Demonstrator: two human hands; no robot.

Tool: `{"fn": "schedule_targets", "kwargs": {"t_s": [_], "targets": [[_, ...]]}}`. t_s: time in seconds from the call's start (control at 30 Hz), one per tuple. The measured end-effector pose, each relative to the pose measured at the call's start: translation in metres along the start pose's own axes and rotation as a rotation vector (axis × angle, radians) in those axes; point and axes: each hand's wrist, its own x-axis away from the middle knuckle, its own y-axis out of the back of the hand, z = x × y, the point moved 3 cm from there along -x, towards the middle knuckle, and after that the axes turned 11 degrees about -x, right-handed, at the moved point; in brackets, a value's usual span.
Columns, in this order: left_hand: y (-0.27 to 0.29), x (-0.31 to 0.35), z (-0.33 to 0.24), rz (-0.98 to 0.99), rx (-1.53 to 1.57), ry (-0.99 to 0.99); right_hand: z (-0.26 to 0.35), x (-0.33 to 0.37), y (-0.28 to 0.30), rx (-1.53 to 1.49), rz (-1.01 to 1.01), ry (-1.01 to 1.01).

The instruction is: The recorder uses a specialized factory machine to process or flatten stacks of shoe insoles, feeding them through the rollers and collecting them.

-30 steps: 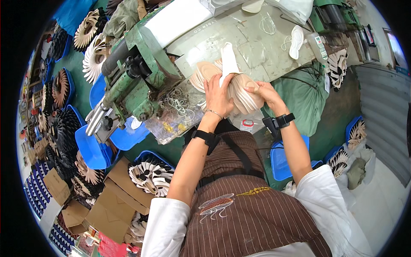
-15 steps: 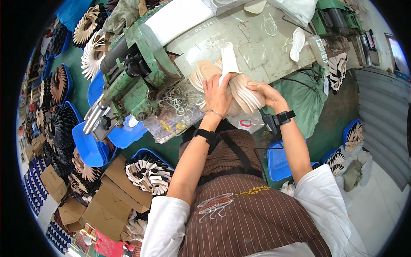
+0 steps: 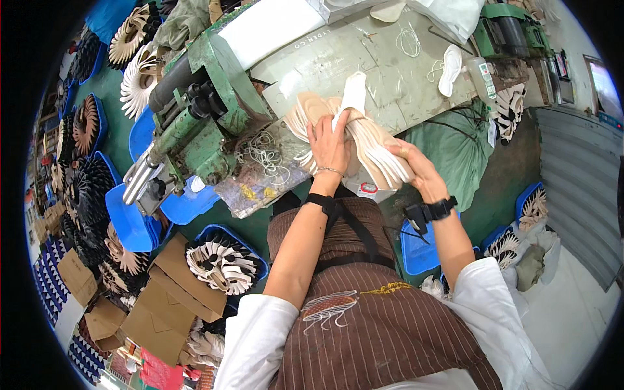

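Note:
A bundle of beige and white shoe insoles (image 3: 374, 146) lies fanned out at the near edge of the worktable. My left hand (image 3: 330, 146) presses on the middle of it, its fingers closed around the stack and a white insole (image 3: 354, 94) sticking up beyond them. With my right hand (image 3: 419, 166) I grip the right-hand ends of the bundle, thumb on top and fingers beneath. More insole ends (image 3: 311, 114) spread out to the left of my left hand. Part of the stack is hidden under my fingers.
A green machine (image 3: 208, 123) stands to the left of the worktable (image 3: 383, 58). Tangled white string (image 3: 263, 156) lies beside it. A single white insole (image 3: 450, 70) and a clear bottle (image 3: 482, 78) are at the right. Blue tubs (image 3: 133, 218) and cardboard boxes (image 3: 159, 312) crowd the floor.
My right hand has moved slightly right and down, drawing the right-hand insole ends out and toward me. My left hand stays on the middle of the bundle.

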Motion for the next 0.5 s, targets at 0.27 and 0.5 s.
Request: {"fn": "schedule_targets", "kwargs": {"t_s": [0.27,0.5], "targets": [[-0.007,-0.007,0.004,0.045,-0.042,0.031,0.067,0.144,0.004,0.216,0.006,0.177],[0.031,-0.009,0.007,-0.014,0.287,-0.011,0.024,0.115,-0.030,-0.075,0.018,0.475]]}}
